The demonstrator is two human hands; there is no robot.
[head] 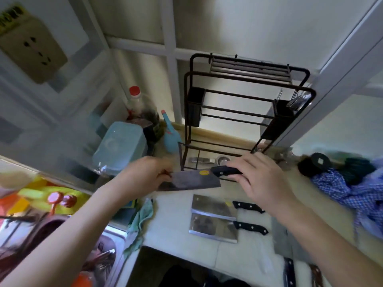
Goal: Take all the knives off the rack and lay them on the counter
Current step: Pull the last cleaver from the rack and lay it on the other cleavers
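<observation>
A dark cleaver point(192, 180) with a yellow sticker hangs level just above the counter point(172, 226), in front of the black wire rack point(246, 104). My right hand point(259, 179) grips its black handle. My left hand point(149, 172) pinches the blade's far tip. Two steel cleavers with black handles lie flat side by side on the counter below: one point(213, 205) nearer the rack, the other point(213, 228) closer to me. Another knife point(284, 239) lies under my right forearm, partly hidden. The rack's upper knife slots look empty.
A blue lidded box point(118, 148), a red-capped bottle point(141, 108) and a teal bottle point(171, 139) stand left of the rack. A green cloth point(141, 220) hangs beside the sink point(62, 245). Checked fabric point(348, 193) and a black jar point(313, 164) sit at right.
</observation>
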